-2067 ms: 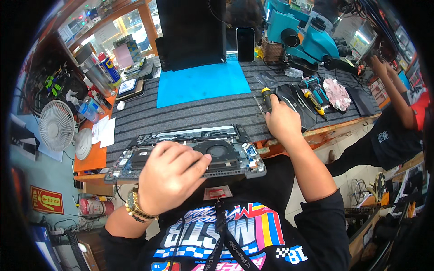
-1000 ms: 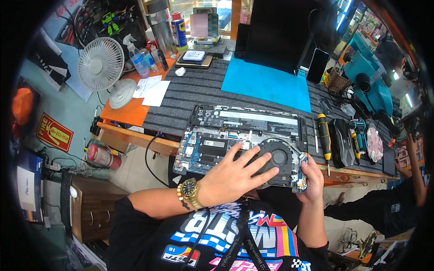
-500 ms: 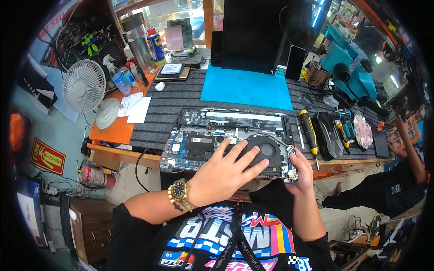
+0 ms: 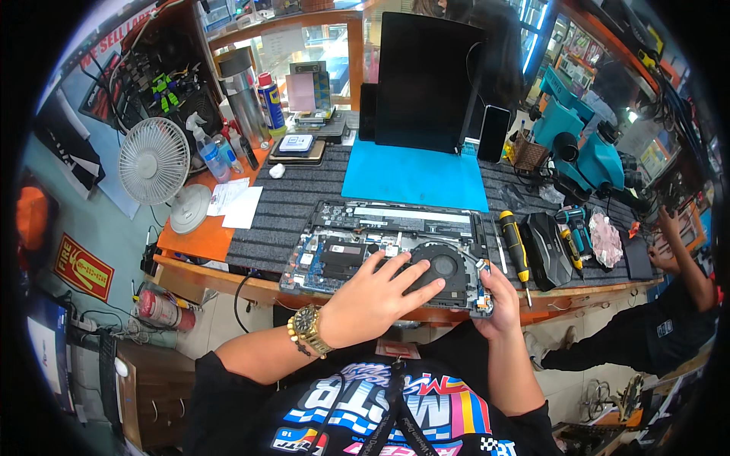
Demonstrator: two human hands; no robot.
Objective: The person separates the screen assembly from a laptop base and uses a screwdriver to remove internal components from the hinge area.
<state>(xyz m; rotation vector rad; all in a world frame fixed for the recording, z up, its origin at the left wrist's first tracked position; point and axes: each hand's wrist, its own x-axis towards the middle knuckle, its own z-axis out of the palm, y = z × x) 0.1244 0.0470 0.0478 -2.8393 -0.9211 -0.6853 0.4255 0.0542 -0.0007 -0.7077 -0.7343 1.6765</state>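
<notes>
An opened laptop base (image 4: 346, 262) lies at the front edge of the bench with its insides showing. A long black battery (image 4: 403, 218) spans its far side, and a round cooling fan (image 4: 442, 265) sits toward the right. My left hand (image 4: 372, 300) rests over the near middle of the base, its fingers spread and reaching onto the fan. At the right end my right hand (image 4: 499, 305) grips the corner, thumb on top and the other fingers mostly hidden below. Left of my fingers shows a blue circuit board (image 4: 308, 257).
To the right lie a yellow-black screwdriver (image 4: 515, 247), a black case (image 4: 549, 251) and a teal tool (image 4: 578, 230). A blue mat (image 4: 414, 175) lies before a dark screen (image 4: 427, 83). A white fan (image 4: 154, 159) stands left. Another person's arm (image 4: 692, 254) shows far right.
The whole view has shifted, so the bench and laptop appear slightly lower. Both hands keep nearly the same places on the laptop; the left fingers have moved slightly over the fan.
</notes>
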